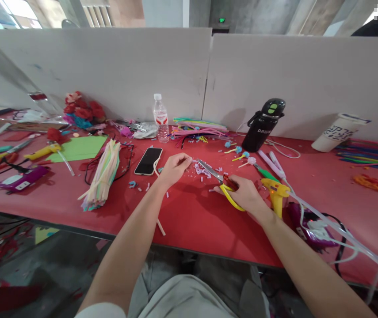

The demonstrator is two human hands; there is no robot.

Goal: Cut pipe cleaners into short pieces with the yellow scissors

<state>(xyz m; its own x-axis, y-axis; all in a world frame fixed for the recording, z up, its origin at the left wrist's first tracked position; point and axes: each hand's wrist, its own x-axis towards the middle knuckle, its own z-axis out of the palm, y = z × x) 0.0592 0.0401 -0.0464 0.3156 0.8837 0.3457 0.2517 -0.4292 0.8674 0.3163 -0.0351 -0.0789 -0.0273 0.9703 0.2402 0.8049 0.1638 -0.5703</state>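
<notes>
Red tabletop [189, 223] stretches from its near edge. The right hand [244, 193] grips yellow-handled scissors [212, 170], fingers hiding part of the loops, blades angled toward lilac clippings [202, 171]. The left hand [175, 167] pinches its fingertips, apparently on a lilac sliver [193, 160] too small to make out clearly. A white partition [135, 66] bounds the back.

Scissors [209, 169], yellow-and-red handles, metal blades; in right hand [244, 193], tips pointing far-left | Lilac piece [193, 160], small; at fingertips of left hand [176, 168] | Lilac clippings [202, 170], short, many; scattered beside blades on red tabletop [192, 221]
</notes>
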